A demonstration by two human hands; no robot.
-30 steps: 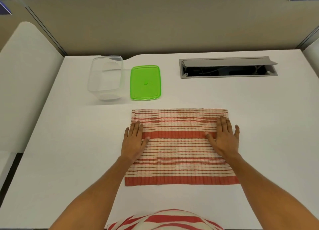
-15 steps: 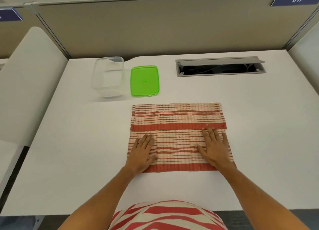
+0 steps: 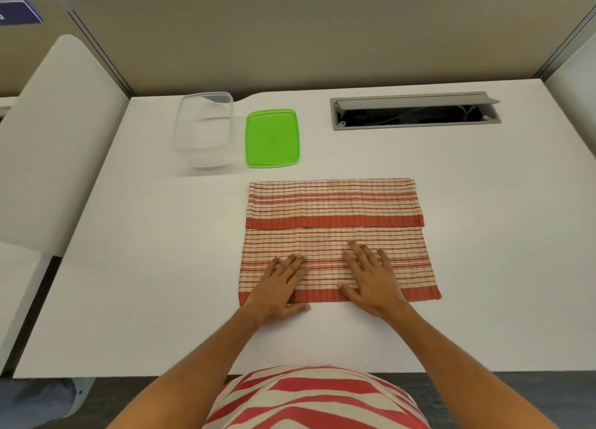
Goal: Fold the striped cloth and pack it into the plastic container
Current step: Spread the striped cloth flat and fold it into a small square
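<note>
Item: striped cloth (image 3: 335, 209), red and cream, lay flat on the white desk (image 3: 129, 267) near its front edge, far third already folded toward the person, its broad red hem lying across the middle

Left hand (image 3: 277, 290): lay open and flat, palm down, fingers on the near band of the cloth, thumb and heel on the bare desk just off the hem; gripped nothing

Right hand (image 3: 374, 280): lay open and flat, fingers spread, wholly on the near part of the cloth; gripped nothing

Plastic container (image 3: 204, 129): clear, empty, stood well beyond the cloth's far left corner; green lid (image 3: 272, 138) lay just beside it on its right

Step in hand, as judged: folding the near third up. To do it well, both hands should pinch the two near corners, lift evenly, lay the red hem square to the fold above, then smooth outward

Other: open cable hatch (image 3: 414, 111) at the far right

Writing: blue plates on the partition, cropped, not legible
</note>
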